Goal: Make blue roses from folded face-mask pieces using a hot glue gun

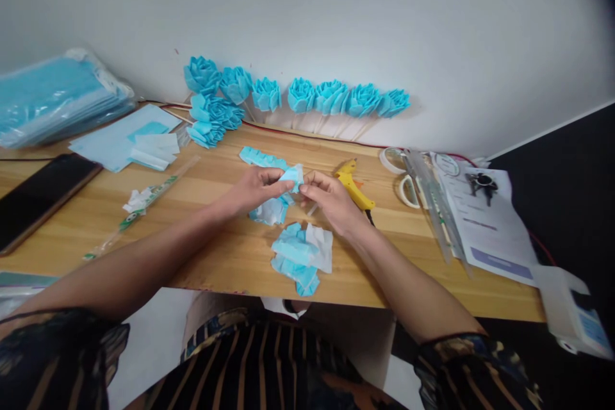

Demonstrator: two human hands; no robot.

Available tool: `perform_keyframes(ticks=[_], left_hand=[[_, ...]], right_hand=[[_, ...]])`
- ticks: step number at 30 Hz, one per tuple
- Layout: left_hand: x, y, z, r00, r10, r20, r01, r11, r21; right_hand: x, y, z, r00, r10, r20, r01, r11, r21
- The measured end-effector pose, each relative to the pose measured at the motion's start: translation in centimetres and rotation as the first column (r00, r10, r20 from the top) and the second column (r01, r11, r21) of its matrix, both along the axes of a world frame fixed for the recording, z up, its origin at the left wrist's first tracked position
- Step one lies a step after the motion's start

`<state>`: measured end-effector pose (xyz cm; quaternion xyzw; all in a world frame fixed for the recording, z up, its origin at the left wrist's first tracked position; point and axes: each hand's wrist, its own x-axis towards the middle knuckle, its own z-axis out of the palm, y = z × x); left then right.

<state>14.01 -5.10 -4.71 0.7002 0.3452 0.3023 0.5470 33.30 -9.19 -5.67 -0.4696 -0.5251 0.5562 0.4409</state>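
nearest the person, loose blue and white pieces (pixel 294 251) lie heaped on a wooden worktop (pixel 216 262), just short of the fingers. past the heap, the left hand (pixel 254 189) and the right hand (pixel 334 202) meet, the fingers of both pinching a small folded blue piece (pixel 292 174) between them. a ruffled blue strip (pixel 263 157) lies just beyond the left fingers, while a yellow glue gun (pixel 354 186) rests just right of the right fingers. well left of the fingers lies a dark phone (pixel 45 198); well right of them, keys (pixel 483 186) sit on a printed sheet (pixel 494 230). farthest from the fingers, a row of blue flowers (pixel 331 97) on thin sticks leans against a pale wall (pixel 307 13).
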Motion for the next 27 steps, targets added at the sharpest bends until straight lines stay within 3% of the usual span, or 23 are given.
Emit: perform_keyframes(ticks=[15, 21, 27], left_hand=[[-0.1, 0.4, -0.2, 0.984, 0.172, 0.050, -0.171, 0.985, -0.033], [0.0, 0.4, -0.2, 0.991, 0.130, 0.022, -0.130, 0.992, -0.003], [0.1, 0.1, -0.4, 0.995, 0.054, -0.079, -0.043, 0.989, 0.143]], right_hand=[[1.4, 0.4, 0.3, 0.990, 0.030, -0.141, -0.037, 0.998, -0.043], [1.9, 0.7, 0.0, 0.995, -0.078, 0.064, 0.066, 0.983, 0.172], [1.3, 0.2, 0.3, 0.926, -0.187, 0.328, 0.019, 0.890, 0.455]])
